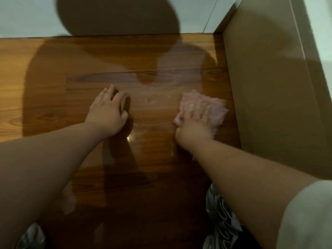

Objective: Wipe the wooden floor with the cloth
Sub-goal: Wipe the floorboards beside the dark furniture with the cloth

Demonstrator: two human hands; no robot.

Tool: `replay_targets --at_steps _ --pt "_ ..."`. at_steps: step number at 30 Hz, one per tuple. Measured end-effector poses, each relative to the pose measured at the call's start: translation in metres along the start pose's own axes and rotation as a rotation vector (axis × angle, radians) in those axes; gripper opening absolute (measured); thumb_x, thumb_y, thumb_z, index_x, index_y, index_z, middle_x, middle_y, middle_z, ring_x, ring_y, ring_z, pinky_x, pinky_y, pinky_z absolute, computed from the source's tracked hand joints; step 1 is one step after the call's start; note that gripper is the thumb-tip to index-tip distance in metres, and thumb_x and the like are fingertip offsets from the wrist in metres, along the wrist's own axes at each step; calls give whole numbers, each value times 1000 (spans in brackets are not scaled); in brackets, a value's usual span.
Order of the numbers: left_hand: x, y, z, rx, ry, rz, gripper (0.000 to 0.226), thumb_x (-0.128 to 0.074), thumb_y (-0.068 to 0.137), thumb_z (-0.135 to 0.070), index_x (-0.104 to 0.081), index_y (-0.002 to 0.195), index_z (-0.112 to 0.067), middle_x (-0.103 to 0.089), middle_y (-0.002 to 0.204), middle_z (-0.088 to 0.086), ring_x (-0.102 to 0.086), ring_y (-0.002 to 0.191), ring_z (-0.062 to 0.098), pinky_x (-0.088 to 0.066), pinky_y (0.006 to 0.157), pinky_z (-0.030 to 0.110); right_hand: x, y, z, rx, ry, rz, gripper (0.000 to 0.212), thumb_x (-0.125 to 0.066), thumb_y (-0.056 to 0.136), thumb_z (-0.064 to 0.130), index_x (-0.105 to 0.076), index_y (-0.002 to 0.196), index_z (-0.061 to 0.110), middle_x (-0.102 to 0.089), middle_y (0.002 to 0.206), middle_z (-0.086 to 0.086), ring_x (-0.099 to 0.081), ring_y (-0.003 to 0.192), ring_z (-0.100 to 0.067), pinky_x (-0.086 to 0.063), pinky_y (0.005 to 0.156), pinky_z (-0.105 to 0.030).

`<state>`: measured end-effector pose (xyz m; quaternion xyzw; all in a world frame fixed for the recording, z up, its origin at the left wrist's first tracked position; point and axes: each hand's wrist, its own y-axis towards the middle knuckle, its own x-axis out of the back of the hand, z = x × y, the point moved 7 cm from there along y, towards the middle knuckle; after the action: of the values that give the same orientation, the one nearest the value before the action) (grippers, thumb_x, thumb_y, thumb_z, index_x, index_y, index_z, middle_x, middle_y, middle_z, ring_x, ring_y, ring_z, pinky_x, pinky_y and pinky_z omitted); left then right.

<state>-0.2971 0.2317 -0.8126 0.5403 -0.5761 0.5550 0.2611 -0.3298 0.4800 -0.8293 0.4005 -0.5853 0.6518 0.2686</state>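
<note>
The glossy wooden floor [75,87] fills the middle of the head view. A pink fluffy cloth [218,112] lies on it near the right wall. My right hand [193,123] lies flat on the cloth with fingers spread, pressing it to the boards; motion blurs hand and cloth. My left hand [107,112] rests palm down on bare floor to the left, fingers loosely spread, holding nothing. A faint wet streak runs from the cloth toward the far wall.
A white wall [27,15] bounds the floor at the far side. A tall brown panel [265,78] closes off the right, close to the cloth. My knees in shiny grey fabric [221,218] sit at the bottom. Shadows cover the floor.
</note>
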Motion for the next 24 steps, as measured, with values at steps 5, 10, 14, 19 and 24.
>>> replay_targets --at_steps 5,10,14,19,24 --pt "6 -11 54 450 -22 261 66 -40 95 -55 -7 150 -41 10 161 3 1 144 46 -17 115 57 -3 -18 71 702 -41 51 56 -30 102 43 -7 153 42 8 162 8 15 148 -21 7 117 -42" --pt "-5 -24 60 536 32 224 83 -38 86 -73 4 151 -41 11 161 5 -3 143 46 -15 112 64 49 58 -67 -96 69 -89 61 -27 102 37 -2 156 24 2 163 -6 3 149 -26 7 119 -42" --pt "-2 -20 56 452 60 113 75 -35 88 -71 -4 150 -42 8 161 4 3 146 37 -8 112 65 29 55 -13 -7 219 -33 59 -23 101 38 -3 155 30 11 162 -5 14 148 -29 13 117 -43" --pt "5 5 57 394 12 159 75 -39 87 -71 -1 148 -48 13 161 -4 7 147 33 -14 111 66 24 36 66 683 -50 -56 61 -32 98 48 -5 152 44 7 162 11 13 147 -14 12 117 -39" --pt "2 9 63 370 32 175 78 -41 85 -73 2 147 -51 11 160 -8 5 146 35 -25 109 64 77 107 -43 -136 151 -91 64 -25 100 43 5 155 32 12 163 1 10 149 -24 7 119 -42"
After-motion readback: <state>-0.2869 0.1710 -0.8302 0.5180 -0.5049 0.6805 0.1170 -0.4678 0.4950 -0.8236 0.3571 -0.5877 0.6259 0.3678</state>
